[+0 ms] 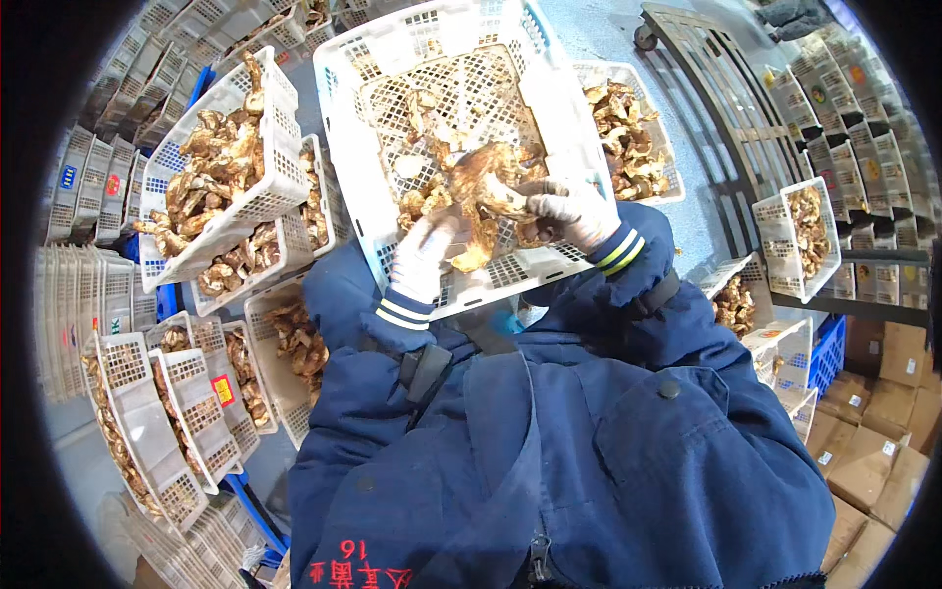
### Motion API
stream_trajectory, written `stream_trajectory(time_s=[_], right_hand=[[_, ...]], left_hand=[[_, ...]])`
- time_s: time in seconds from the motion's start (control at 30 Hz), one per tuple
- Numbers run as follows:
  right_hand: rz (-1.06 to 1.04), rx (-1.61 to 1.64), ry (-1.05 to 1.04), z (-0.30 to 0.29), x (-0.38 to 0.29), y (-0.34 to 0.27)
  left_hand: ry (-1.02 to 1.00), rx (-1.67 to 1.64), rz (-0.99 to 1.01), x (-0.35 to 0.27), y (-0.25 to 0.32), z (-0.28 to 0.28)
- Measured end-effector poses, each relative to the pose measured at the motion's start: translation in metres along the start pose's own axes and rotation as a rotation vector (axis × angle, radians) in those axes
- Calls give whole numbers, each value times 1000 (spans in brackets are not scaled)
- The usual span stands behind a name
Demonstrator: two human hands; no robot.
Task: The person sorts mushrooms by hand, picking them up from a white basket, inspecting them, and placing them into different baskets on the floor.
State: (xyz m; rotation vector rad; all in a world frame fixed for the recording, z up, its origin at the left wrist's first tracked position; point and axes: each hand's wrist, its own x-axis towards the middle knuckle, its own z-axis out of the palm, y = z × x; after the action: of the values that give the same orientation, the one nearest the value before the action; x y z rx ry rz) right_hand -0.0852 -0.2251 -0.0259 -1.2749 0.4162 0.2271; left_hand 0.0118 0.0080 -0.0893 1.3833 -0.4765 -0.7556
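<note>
A white perforated plastic crate lies before me, with brown mushrooms spread on its mesh floor. My right hand, in a pale glove, is closed on the thick stem of a large brown-capped mushroom over the crate. At the crate's near left part is my left hand, gloved too, beside smaller mushrooms; its fingertips are blurred, and whether they grip anything does not show. More mushrooms rest towards the crate's far side.
Crates heaped with mushrooms stand at my left, another crate just beyond the right rim. A slatted wheeled cart stands at the upper right. Cardboard boxes are stacked at the lower right. A person's leg shows at the top right.
</note>
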Motion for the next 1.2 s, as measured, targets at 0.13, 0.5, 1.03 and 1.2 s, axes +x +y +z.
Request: stream_trajectory(time_s=[0.13, 0.5, 1.03, 1.2], right_hand=[[-407, -308, 95, 62, -7, 2], [-623, -680, 149, 76, -10, 1], [-95, 871, -38, 44, 3, 2], [-198, 676, -368, 18, 22, 15]], left_hand=[[9, 528, 444, -7, 23, 17], [253, 355, 285, -11, 42, 10], [23, -102, 28, -22, 81, 40], [14, 89, -80, -22, 70, 37]])
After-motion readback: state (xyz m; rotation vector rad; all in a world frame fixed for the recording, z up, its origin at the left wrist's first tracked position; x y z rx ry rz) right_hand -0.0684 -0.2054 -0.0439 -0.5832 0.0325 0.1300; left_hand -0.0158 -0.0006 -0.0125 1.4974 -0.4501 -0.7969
